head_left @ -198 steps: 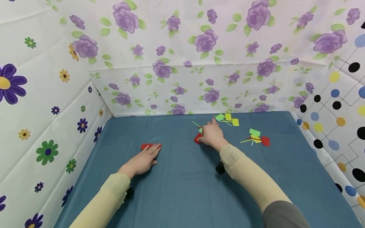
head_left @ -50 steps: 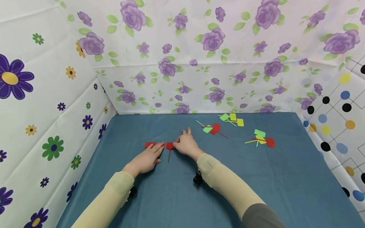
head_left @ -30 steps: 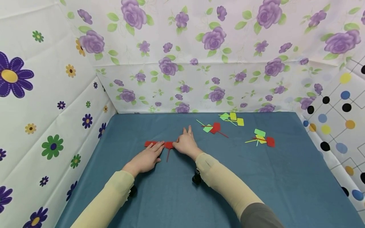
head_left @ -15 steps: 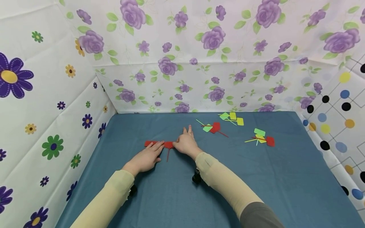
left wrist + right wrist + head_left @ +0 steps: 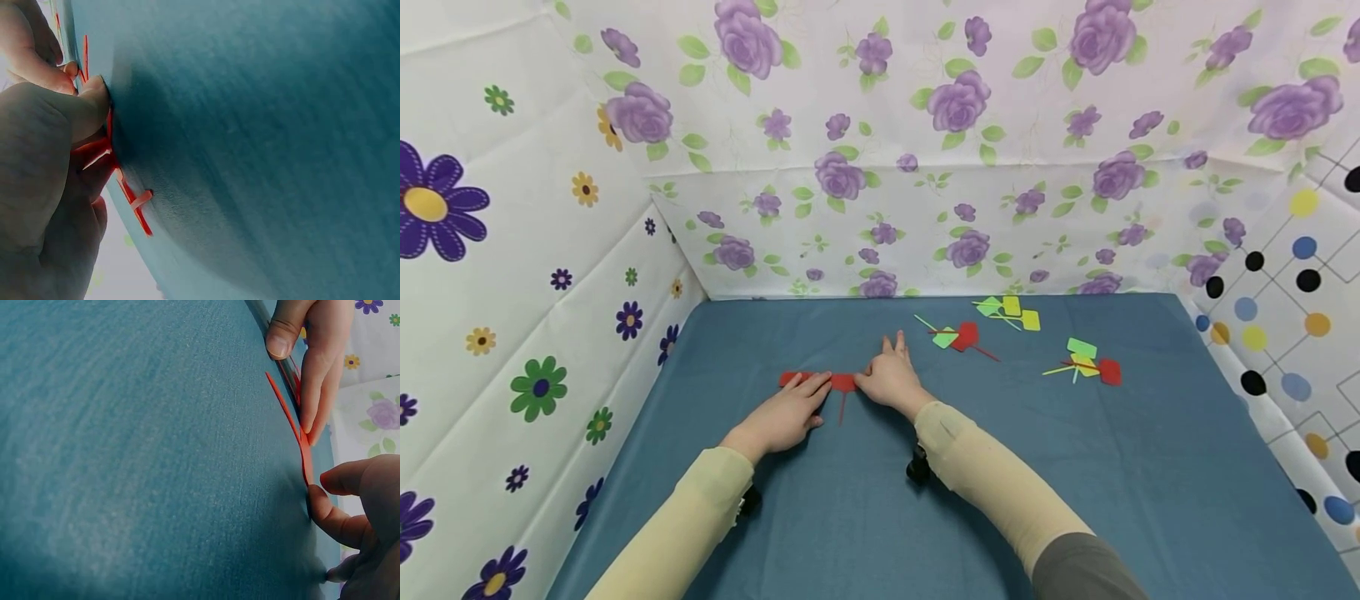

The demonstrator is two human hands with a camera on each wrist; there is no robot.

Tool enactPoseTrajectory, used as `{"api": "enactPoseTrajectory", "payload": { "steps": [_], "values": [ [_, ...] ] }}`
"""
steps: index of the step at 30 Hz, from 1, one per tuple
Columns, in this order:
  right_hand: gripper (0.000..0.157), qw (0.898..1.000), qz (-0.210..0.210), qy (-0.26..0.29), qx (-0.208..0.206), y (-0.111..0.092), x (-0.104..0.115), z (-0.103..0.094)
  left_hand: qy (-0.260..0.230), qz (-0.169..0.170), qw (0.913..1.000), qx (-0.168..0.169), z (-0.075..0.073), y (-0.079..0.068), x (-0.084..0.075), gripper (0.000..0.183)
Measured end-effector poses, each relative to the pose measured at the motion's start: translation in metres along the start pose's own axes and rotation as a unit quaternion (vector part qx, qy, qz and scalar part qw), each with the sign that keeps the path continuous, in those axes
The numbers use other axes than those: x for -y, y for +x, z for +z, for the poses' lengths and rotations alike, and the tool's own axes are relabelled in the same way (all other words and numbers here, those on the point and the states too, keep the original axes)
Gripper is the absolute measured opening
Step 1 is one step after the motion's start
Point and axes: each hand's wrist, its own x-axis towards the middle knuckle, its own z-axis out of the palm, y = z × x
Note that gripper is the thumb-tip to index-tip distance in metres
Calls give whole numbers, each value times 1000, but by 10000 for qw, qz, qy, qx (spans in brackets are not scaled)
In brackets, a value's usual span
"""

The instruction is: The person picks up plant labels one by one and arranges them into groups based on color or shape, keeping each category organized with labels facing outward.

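Note:
A row of flat red tags (image 5: 787, 379) lies on the blue cloth, partly hidden under my left hand (image 5: 778, 417). The fingers of that hand stretch out flat and press on the row. At its right end sits another red tag (image 5: 844, 382), its edge meeting the row and its thin tail pointing toward me. My right hand (image 5: 891, 379) pinches this tag's right edge between thumb and index finger, the other fingers raised. The right wrist view shows the pinched red tag (image 5: 304, 456) running from the right thumb to the left fingertips.
Back and right on the blue cloth (image 5: 880, 517) lie three loose groups of tailed tags: a red tag (image 5: 967, 335) with a green one, a yellow tag (image 5: 1011, 306) with others, and a red tag (image 5: 1109, 372) over yellow and green. Flower-patterned sheets (image 5: 850, 225) wall the back and left.
My right hand has come left from the middle group with a red tag and slid it against the row, closing a small gap. My left hand keeps its place; both are still lately.

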Motion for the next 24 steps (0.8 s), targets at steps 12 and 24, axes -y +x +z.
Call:
{"api": "enactPoseTrajectory", "payload": {
  "steps": [12, 24],
  "values": [
    [35, 9995, -103, 291, -120, -3, -9, -5, -92, -45, 9998, -166, -8, 11, 2, 50],
    [34, 9980, -306, 508, -204, -8, -15, -6, -766, -189, 9967, -194, -16, 14, 4, 43]
  ]
}}
